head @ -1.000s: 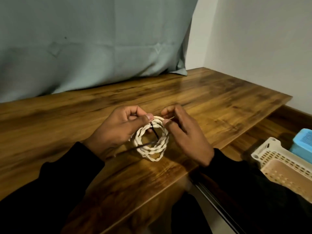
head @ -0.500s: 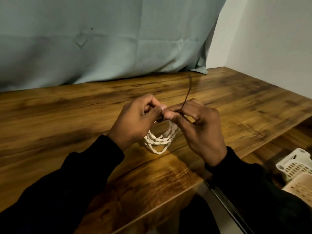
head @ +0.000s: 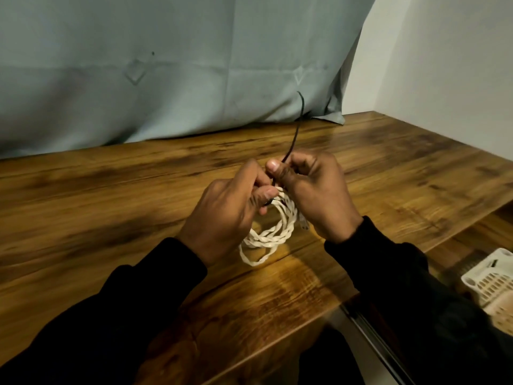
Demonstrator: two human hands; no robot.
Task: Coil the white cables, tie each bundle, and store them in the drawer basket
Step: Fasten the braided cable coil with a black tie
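Observation:
A coil of white twisted cable [head: 270, 234] hangs between my hands just above the wooden table [head: 111, 207]. My left hand [head: 224, 215] pinches the top of the coil, thumb pressed on a thin black tie [head: 295, 134]. My right hand [head: 313, 195] grips the same tie, whose free end sticks up and curves away toward the curtain. The coil's upper part is hidden behind my fingers. A corner of the white lattice drawer basket [head: 491, 287] shows at the lower right edge.
A grey-green curtain [head: 166, 65] hangs along the table's back edge, and a white wall [head: 444, 65] stands at the right. The table's front edge runs diagonally at lower right, with a metal drawer rail [head: 372, 340] below it.
The coil went from lying flat near the table to being lifted between both hands. The black tie's end now points upward, pulled longer by my right hand. The view shifted right to left, hiding most of the basket.

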